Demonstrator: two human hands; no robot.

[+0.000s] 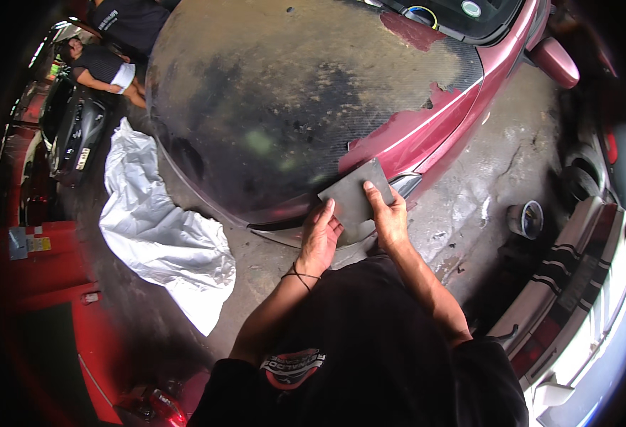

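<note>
A flat, dark grey rectangular sheet (353, 203), which looks like sandpaper, is held in front of my body with both hands. My left hand (319, 238) grips its left edge, thumb on top, with a dark cord round the wrist. On the right edge, my right hand (389, 217) presses its thumb on the upper face, its fingers partly hidden behind. Just beyond the sheet lies the hood (256, 99) of a red car, its surface dark, ribbed and streaked with tan dust. Patches of pinkish-red paint (391, 135) show along the hood's right edge, near the headlight (407, 183).
A crumpled silver-white cover (167, 231) lies on the floor at left. Two people (107, 71) are at the far left beside a dark car part (78, 139). At right are a bucket (526, 220), a tyre (585, 171) and a white bumper (562, 263); red panels (43, 263) stand lower left.
</note>
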